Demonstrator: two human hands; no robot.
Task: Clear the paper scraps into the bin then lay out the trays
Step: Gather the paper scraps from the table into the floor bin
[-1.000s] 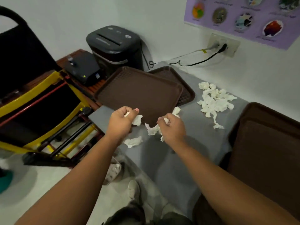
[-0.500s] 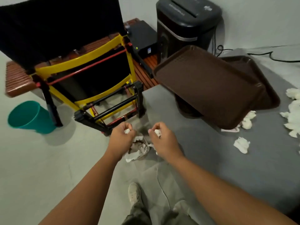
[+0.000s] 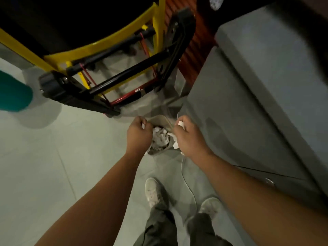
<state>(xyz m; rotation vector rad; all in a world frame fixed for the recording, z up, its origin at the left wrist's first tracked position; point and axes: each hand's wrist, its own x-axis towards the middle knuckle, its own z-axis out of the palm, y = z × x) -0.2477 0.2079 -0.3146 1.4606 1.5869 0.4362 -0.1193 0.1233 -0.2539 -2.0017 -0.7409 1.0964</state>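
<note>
A small bin (image 3: 160, 121) stands on the floor by the corner of the grey-covered table (image 3: 248, 96), with white paper scraps (image 3: 160, 138) piled inside it. My left hand (image 3: 139, 134) hangs over the bin's left rim, fingers curled round a white scrap. Over the right rim my right hand (image 3: 189, 139) grips more white scraps, some hanging below the palm. The trays are out of view.
A yellow and black folding frame (image 3: 110, 55) stands on the floor just beyond the bin. A teal bucket (image 3: 13, 93) is at the far left. My feet (image 3: 152, 190) stand on pale floor tiles below the bin. A thin white cord runs along the floor.
My head has tipped down and the trays and table scraps have left the view. Both hands have moved from beside the table corner to directly above the bin.
</note>
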